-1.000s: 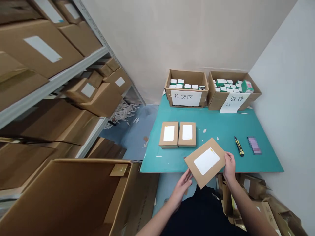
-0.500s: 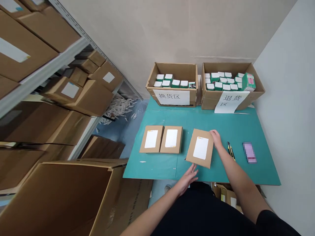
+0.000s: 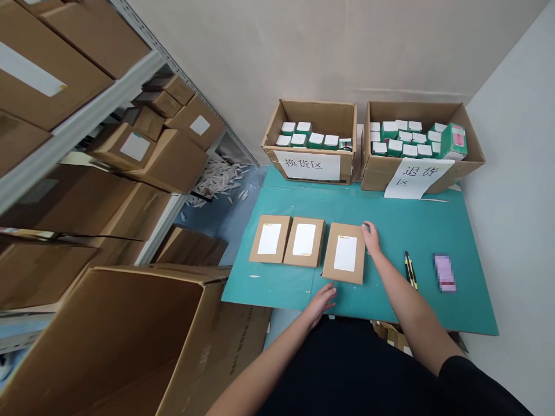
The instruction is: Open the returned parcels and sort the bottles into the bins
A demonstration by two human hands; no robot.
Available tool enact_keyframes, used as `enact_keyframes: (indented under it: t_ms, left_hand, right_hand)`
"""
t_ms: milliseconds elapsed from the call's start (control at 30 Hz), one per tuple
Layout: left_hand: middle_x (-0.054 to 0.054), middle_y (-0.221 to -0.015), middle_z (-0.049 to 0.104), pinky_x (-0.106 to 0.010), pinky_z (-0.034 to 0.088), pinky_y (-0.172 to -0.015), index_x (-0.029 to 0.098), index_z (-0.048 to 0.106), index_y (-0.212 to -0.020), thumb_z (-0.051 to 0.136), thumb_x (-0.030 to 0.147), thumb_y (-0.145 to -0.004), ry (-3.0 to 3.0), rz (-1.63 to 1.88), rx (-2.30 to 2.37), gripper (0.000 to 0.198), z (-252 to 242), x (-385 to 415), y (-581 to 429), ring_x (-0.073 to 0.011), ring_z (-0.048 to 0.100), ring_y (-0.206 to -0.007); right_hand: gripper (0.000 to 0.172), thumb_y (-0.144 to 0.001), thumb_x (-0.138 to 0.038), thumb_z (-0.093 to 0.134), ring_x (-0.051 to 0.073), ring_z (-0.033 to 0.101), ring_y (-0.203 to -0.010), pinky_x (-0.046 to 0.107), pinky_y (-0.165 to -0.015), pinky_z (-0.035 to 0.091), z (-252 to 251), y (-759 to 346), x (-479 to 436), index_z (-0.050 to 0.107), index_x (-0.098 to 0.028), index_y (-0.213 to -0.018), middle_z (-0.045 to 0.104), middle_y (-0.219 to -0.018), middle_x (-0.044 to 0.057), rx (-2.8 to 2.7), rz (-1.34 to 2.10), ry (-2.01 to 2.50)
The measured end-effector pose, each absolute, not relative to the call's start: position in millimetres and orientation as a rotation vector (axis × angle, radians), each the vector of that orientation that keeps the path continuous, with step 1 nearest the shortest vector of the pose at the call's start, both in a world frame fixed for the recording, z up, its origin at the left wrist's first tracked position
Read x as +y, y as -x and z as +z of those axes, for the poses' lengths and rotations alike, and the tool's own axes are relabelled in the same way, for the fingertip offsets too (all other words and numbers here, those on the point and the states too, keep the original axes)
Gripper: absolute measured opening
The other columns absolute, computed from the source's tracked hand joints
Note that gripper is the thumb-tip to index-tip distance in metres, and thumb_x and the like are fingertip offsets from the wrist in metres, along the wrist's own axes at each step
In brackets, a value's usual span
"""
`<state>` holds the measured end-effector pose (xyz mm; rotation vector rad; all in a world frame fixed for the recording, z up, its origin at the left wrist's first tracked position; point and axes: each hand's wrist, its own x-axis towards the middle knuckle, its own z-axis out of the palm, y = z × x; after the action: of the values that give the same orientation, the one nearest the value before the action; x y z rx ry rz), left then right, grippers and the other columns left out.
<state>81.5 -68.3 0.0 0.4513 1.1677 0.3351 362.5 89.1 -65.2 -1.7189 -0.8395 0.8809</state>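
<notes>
Three flat brown cardboard boxes with white labels lie in a row on the green table. The left box (image 3: 259, 254) and the middle box (image 3: 289, 259) sit close together. The right-hand box (image 3: 328, 260) lies beside them, a narrow gap away. At the upper right edge of that box is my right hand (image 3: 372, 238), its outstretched fingers against the side. My left hand (image 3: 321, 303) is open just below the same box's near edge, fingers apart and holding nothing.
Two open cartons, the left one (image 3: 314, 167) and the right one (image 3: 373, 176), hold several green-and-white boxes at the back. Box cutters (image 3: 410, 270) and a pink pixelated object (image 3: 444, 273) lie to the right. A large open carton (image 3: 191, 335) and loaded shelving (image 3: 104, 107) stand left.
The right-hand box has moved left toward the middle box and turned straighter. My right hand moved with it, its fingers now resting along the side. My left hand stays near the front edge.
</notes>
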Motion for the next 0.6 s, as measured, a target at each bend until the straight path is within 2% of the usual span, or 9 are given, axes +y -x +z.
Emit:
enact_keyframes:
  t_ms: [67, 133, 333, 500, 600]
  left_hand:
    - [-0.017, -0.149, 0.055, -0.046, 0.044, -0.111, 0.023, 0.062, -0.134, 0.082, 0.055, -0.072, -0.443, 0.335, 1.205, 0.073, 2.1, -64.9, -70.6, -0.0354, 0.048, -0.141]
    - [-0.017, -0.144, 0.059, -0.045, 0.045, -0.110, 0.021, 0.064, -0.129, 0.083, 0.055, -0.071, -0.442, 0.356, 1.238, 0.070, 4.0, -63.5, -58.6, -0.0349, 0.053, -0.137]
    - [-0.016, -0.141, 0.062, -0.044, 0.045, -0.109, 0.023, 0.064, -0.127, 0.080, 0.054, -0.074, -0.452, 0.409, 1.243, 0.063, 6.8, -67.2, -24.5, -0.0335, 0.055, -0.135]
    - [-0.016, -0.140, 0.063, -0.043, 0.049, -0.105, 0.023, 0.063, -0.124, 0.078, 0.053, -0.079, -0.392, 0.362, 1.203, 0.055, 6.9, -68.3, -28.8, -0.0323, 0.058, -0.132]
    - [-0.017, -0.140, 0.061, -0.044, 0.052, -0.101, 0.022, 0.062, -0.118, 0.078, 0.052, -0.080, -0.270, 0.344, 1.136, 0.051, 4.0, -64.2, -55.3, -0.0330, 0.059, -0.129]
  right_hand:
    - [0.050, -0.085, -0.058, 0.052, 0.026, 0.055, -0.125, 0.043, -0.113, 0.038, -60.6, -369.9, 77.9, 0.066, -0.021, -0.116, 0.065, -0.131, 0.013, -0.855, 0.792, 1.733]
    - [0.052, -0.088, -0.057, 0.049, 0.026, 0.058, -0.123, 0.044, -0.111, 0.040, -55.3, -375.3, 62.2, 0.066, -0.019, -0.119, 0.065, -0.131, 0.014, -0.876, 0.733, 1.736]
    - [0.050, -0.092, -0.054, 0.048, 0.028, 0.061, -0.122, 0.047, -0.109, 0.045, -37.1, -376.7, 19.0, 0.067, -0.020, -0.124, 0.067, -0.129, 0.014, -0.996, 0.694, 1.795]
    - [0.050, -0.096, -0.050, 0.046, 0.027, 0.054, -0.133, 0.046, -0.117, 0.038, -19.1, -377.3, 52.9, 0.066, -0.022, -0.131, 0.062, -0.138, 0.012, -1.355, 0.661, 1.858]
    - [0.049, -0.098, -0.045, 0.046, 0.026, 0.045, -0.142, 0.045, -0.121, 0.031, -14.7, -374.9, 92.1, 0.062, -0.022, -0.138, 0.058, -0.146, 0.011, -1.633, 0.766, 1.920]
